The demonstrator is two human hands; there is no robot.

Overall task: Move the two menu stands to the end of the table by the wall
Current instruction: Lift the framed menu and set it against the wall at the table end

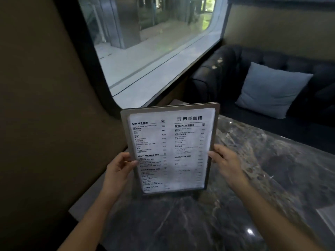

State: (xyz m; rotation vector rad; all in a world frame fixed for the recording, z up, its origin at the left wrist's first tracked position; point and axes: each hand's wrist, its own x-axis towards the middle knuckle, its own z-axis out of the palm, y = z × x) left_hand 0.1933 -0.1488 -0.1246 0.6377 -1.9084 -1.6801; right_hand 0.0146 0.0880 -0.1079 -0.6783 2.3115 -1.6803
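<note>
Holding a framed menu stand (170, 151) upright by its two side edges, the left hand (118, 171) and right hand (226, 163) each close around the frame, thumbs on the front. Its bottom edge sits at or just above the dark marble tabletop (253, 178); blur makes contact hard to judge. A second panel edge seems to peek out behind the top, possibly the other stand. Beyond lie the wall (45, 105) and window (154, 42). To finish well, keep the stand vertical, slide it forward to the tabletop's far end, then set the base flat before letting go.
</note>
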